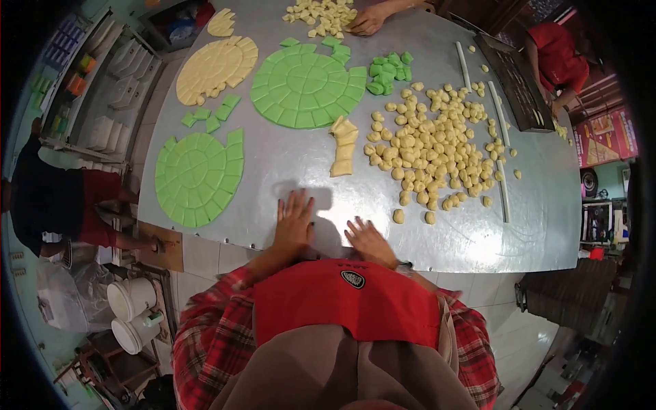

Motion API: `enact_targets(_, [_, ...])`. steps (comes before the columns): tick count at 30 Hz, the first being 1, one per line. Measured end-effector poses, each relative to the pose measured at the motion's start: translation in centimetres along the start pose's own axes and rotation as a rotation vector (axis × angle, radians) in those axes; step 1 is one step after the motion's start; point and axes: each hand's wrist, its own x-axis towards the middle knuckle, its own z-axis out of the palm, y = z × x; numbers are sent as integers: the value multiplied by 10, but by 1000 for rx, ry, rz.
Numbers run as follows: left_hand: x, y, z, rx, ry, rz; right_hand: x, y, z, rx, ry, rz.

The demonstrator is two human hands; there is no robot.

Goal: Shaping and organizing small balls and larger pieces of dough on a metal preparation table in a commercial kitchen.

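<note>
On the metal table [273, 157] near its front edge, my left hand [294, 222] lies flat with fingers spread. My right hand [371, 242] rests to its right, fingers apart, holding nothing. Beyond them sits a strip of yellow dough [343, 149] scored into pieces. To the right spreads a large heap of yellow dough balls [434, 140]. A round green dough sheet [307, 85], cut into segments, lies farther back; a second green dough sheet [199, 179] is at the left. Behind that one is a round yellow dough sheet [217, 70], also cut.
Green dough pieces [389, 73] and yellow dough pieces [320, 15] lie farther back, a co-worker's hand [367, 22] by the yellow ones. At right are white rods [499, 113], a dark tray [512, 82] and a person in red [557, 58]. Another person [58, 191] stands left.
</note>
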Motion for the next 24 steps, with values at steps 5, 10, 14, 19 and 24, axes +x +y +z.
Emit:
enact_targets(5, [82, -10, -3, -109, 213, 123, 77, 15, -47, 230, 259, 139])
enact_targets(10, [45, -37, -19, -68, 323, 31, 10, 33, -29, 195, 338, 90])
enact_targets(14, [-9, -30, -13, -313, 284, -173, -54, 21, -30, 528, 177, 83])
enact_targets(19, [30, 85, 29, -1332, 21, -260, -28, 28, -97, 611, 423, 177])
enact_targets(24, [88, 110, 0, -957, 73, -167, -62, 154, -133, 286, 621, 354])
